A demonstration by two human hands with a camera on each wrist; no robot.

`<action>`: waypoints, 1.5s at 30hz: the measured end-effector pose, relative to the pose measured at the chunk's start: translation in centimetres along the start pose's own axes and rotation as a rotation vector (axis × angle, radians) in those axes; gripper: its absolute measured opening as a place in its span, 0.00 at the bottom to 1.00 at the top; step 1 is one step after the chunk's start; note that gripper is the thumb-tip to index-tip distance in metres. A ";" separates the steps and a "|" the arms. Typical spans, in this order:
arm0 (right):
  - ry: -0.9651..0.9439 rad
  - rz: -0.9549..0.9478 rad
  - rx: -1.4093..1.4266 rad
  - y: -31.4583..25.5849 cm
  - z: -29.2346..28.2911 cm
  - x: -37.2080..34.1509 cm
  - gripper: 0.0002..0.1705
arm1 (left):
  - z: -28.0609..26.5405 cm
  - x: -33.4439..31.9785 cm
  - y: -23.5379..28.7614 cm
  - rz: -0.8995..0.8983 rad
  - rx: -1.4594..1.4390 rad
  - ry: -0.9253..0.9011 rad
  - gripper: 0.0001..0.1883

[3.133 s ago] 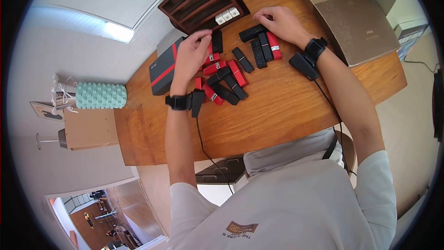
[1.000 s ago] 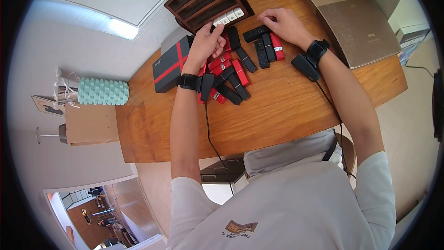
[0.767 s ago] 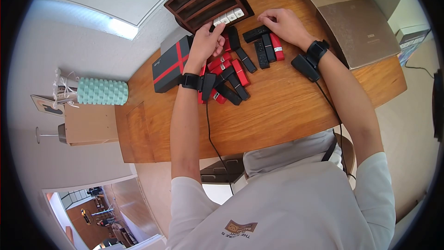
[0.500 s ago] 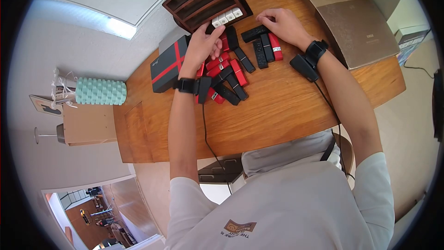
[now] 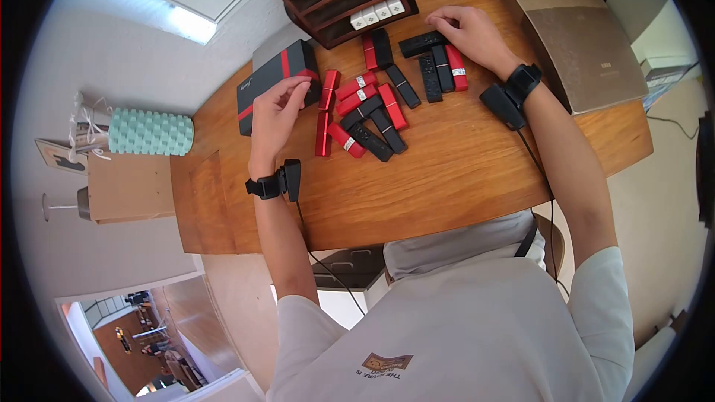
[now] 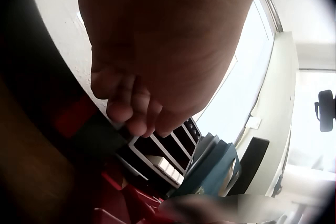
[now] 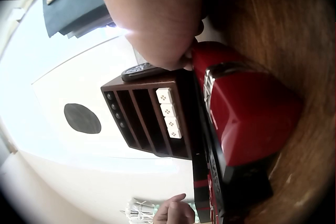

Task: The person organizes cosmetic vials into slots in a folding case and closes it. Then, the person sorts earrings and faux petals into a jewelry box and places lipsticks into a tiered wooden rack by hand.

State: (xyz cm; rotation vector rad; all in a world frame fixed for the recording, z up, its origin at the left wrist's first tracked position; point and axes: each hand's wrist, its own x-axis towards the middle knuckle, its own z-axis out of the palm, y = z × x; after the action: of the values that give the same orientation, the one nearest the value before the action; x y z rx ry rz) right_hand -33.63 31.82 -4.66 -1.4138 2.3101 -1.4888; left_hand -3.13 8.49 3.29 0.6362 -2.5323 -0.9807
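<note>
My left hand point(image 5: 274, 115) hovers at the near right side of a black gift box point(image 5: 275, 78) with a red band, its fingers loosely curled and nothing visible in them. In the left wrist view the palm fills the top. My right hand point(image 5: 480, 39) rests loosely curled at the far end of a small group: a red lipstick-like case point(image 5: 456, 67), black cases point(image 5: 442, 68) and a button-covered black case point(image 5: 430, 78). Its fingertips are mostly hidden in the right wrist view. A dark wooden rack point(image 5: 335, 0) holds a row of white patterned tiles point(image 5: 377, 13) on its lowest shelf.
Between the hands lies a cluster of red point(image 5: 392, 106) and black cases point(image 5: 403, 86). A big brown box point(image 5: 577, 45) stands at the right of the wooden table point(image 5: 447, 171). A green foam roller point(image 5: 151, 132) is off the left edge. Cables trail from both wrist cameras.
My left hand has drawn back from the rack's tiles, left and toward me beside the gift box. The tile row shows one more than in the earliest frame. My right hand stays put.
</note>
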 end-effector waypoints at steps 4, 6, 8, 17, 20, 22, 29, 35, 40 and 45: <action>0.000 -0.003 0.015 0.0 0.1 0.0 0.17 | -0.4 -1.2 -2.4 -0.094 -0.274 0.015 0.16; -0.008 -0.017 -0.011 0.0 -0.1 0.2 0.17 | 0.0 -1.4 -3.9 -0.123 -0.496 0.021 0.18; -0.040 -0.001 0.001 0.0 0.0 0.3 0.17 | 1.2 -1.8 -4.8 -0.147 -0.736 0.038 0.21; -0.084 0.087 0.038 -1.5 -0.4 0.2 0.16 | 2.3 -1.4 -2.7 -0.130 -0.645 -0.159 0.21; -0.086 0.116 0.070 -1.9 -0.6 0.2 0.17 | 2.4 -1.4 -3.0 -0.128 -0.673 -0.153 0.22; -0.143 0.057 0.034 -2.1 -0.9 0.3 0.17 | 2.4 -1.3 -3.2 -0.127 -0.692 -0.151 0.22; -0.326 0.084 0.024 -3.2 -2.0 0.4 0.20 | 2.2 -1.5 -3.0 -0.136 -0.712 -0.151 0.21; -0.419 0.197 -0.046 -4.1 -2.7 0.5 0.21 | 2.2 -1.6 -3.0 -0.122 -0.679 -0.153 0.22; -0.431 0.231 -0.034 -4.0 -2.5 0.5 0.20 | 2.3 -1.6 -2.9 -0.121 -0.680 -0.155 0.22; -0.336 0.155 0.108 -3.1 -2.0 0.5 0.19 | 2.2 -1.5 -2.7 -0.135 -0.678 -0.163 0.21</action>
State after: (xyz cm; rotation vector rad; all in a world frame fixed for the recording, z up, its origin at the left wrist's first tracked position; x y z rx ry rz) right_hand -32.80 32.50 -1.14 -1.3070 2.0518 -1.2065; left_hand -2.11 8.69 -0.43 0.5297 -2.0814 -1.8753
